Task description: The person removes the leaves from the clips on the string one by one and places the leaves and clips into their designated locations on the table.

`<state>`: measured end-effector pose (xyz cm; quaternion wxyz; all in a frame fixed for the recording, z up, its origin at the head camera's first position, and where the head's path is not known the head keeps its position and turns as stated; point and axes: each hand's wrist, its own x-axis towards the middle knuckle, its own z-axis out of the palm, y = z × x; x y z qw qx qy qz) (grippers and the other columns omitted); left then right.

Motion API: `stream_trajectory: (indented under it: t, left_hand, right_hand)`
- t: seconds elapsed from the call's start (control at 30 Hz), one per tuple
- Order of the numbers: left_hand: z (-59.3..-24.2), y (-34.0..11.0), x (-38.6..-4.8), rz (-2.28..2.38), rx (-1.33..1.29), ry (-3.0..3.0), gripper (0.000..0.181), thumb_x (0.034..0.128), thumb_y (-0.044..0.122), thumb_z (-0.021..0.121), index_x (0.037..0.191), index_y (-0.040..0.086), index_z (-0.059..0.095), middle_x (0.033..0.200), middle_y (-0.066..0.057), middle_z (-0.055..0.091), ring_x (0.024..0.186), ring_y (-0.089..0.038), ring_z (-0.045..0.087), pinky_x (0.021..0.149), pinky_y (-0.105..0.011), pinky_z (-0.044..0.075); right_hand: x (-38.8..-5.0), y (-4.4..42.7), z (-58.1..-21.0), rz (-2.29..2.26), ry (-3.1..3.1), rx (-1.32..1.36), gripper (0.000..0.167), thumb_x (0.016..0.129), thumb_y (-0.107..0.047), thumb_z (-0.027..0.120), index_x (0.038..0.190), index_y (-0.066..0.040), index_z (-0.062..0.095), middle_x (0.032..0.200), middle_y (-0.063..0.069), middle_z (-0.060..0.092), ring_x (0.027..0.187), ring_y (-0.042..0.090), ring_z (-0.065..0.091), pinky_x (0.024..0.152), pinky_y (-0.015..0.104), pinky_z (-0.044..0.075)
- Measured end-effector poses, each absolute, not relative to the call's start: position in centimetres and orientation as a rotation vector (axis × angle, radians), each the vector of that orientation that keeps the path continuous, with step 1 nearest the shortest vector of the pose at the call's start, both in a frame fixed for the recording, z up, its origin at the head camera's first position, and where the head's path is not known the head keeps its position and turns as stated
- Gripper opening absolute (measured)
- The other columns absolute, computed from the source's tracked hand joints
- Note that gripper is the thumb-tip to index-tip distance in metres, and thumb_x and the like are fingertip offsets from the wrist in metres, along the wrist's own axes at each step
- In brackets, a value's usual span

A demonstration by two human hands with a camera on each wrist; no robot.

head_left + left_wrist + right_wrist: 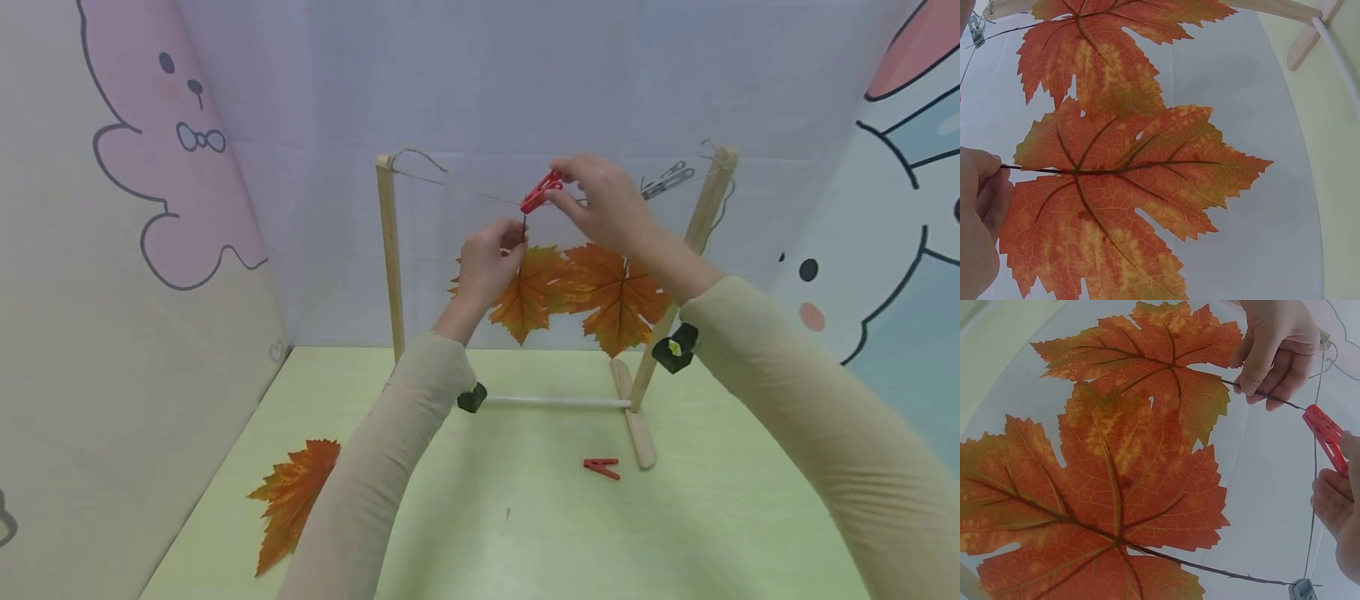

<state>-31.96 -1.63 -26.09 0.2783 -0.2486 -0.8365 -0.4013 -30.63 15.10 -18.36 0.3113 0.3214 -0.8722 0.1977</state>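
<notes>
Beige sleeves [795, 367] cross the bottom edge toward the frame's centre, where the left hand [487, 262] pinches an orange leaf [528, 292] by its stem [523, 225], seemingly to steady it under the red clothespin [540, 193] that the right hand [603, 200] grips at the string [487, 194], beside a second leaf [618, 296] hanging right of centre.

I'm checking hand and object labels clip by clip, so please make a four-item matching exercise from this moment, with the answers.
1. Left hand
2. Right hand
3. Leftmost leaf in the head view
4. Grey clip

A. Lies on the table
B. Grips a red clothespin
C. Clipped on the string
D. Pinches a leaf stem

Pairs: 1-D, 2-B, 3-A, 4-C
</notes>
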Motion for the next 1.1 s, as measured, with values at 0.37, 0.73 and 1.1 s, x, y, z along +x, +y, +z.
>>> stream_trajectory:
  t: [0.37, 0.73, 1.1]
  left_hand:
    - [-26.4, -1.7, -31.8, -1.066, -0.662, -2.236, 0.014, 0.087, 0.01, 0.06, 0.099, 0.004, 0.065, 0.091, -0.006, 0.068, 0.08, -0.014, 0.062, 0.072, -0.019, 0.049]
    - [-26.5, -1.9, -31.7, -1.076, -0.664, -2.224, 0.013, 0.0867, 0.01, 0.06, 0.097, 0.004, 0.065, 0.089, -0.006, 0.068, 0.078, -0.014, 0.062, 0.071, -0.02, 0.049]
    - [-27.3, -2.3, -31.9, -1.04, -0.654, -2.237, 0.011, 0.0856, 0.006, 0.06, 0.095, 0.004, 0.065, 0.09, -0.006, 0.068, 0.08, -0.015, 0.063, 0.071, -0.022, 0.05]
  right_hand:
    - [-29.9, 14.9, -18.2, 0.971, -2.397, 0.692, 0.032, 0.087, -0.011, 0.06, 0.115, 0.003, 0.057, 0.104, 0.016, 0.063, 0.095, 0.024, 0.061, 0.086, 0.036, 0.048]
    - [-29.7, 15.0, -18.2, 0.946, -2.377, 0.695, 0.022, 0.085, -0.012, 0.062, 0.103, 0.001, 0.062, 0.095, 0.011, 0.066, 0.086, 0.018, 0.064, 0.081, 0.031, 0.05]
    - [-29.6, 15.1, -18.1, 0.869, -2.335, 0.651, 0.02, 0.084, -0.013, 0.064, 0.098, 0.001, 0.066, 0.092, 0.011, 0.068, 0.08, 0.018, 0.064, 0.074, 0.026, 0.05]
